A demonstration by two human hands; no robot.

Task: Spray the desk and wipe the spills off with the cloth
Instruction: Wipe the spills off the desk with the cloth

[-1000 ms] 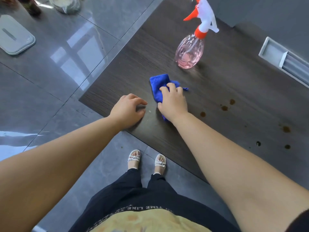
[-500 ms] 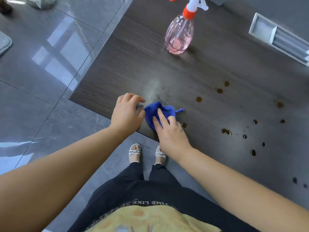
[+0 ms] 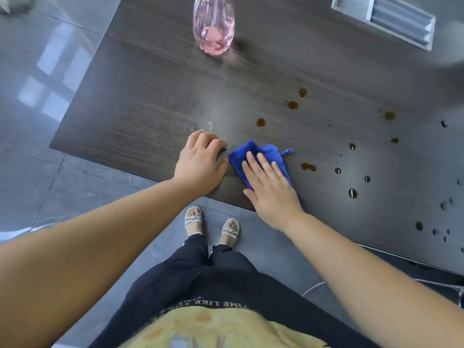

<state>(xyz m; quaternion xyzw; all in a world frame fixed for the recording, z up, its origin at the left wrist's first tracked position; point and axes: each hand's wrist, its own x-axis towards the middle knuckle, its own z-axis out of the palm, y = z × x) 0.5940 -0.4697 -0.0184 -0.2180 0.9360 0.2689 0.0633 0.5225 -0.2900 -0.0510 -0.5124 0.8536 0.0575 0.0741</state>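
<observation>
A folded blue cloth (image 3: 256,153) lies on the dark wood desk (image 3: 155,101) near its front edge. My right hand (image 3: 268,184) presses flat on the cloth with straight fingers. My left hand (image 3: 200,162) rests on the desk just left of the cloth, fingers loosely curled, holding nothing. Several brown spills (image 3: 308,167) dot the desk to the right of the cloth, the nearest a short way from it. A pink spray bottle (image 3: 213,26) stands at the back of the desk, its top cut off by the frame.
A grey metal cable slot (image 3: 391,18) is set into the desk at the back right. The desk's left corner (image 3: 52,146) ends over grey floor tiles. My feet (image 3: 211,222) stand just below the front edge.
My right hand has slid the cloth from the back toward the front edge and then to the right. My left hand stayed on the desk.
</observation>
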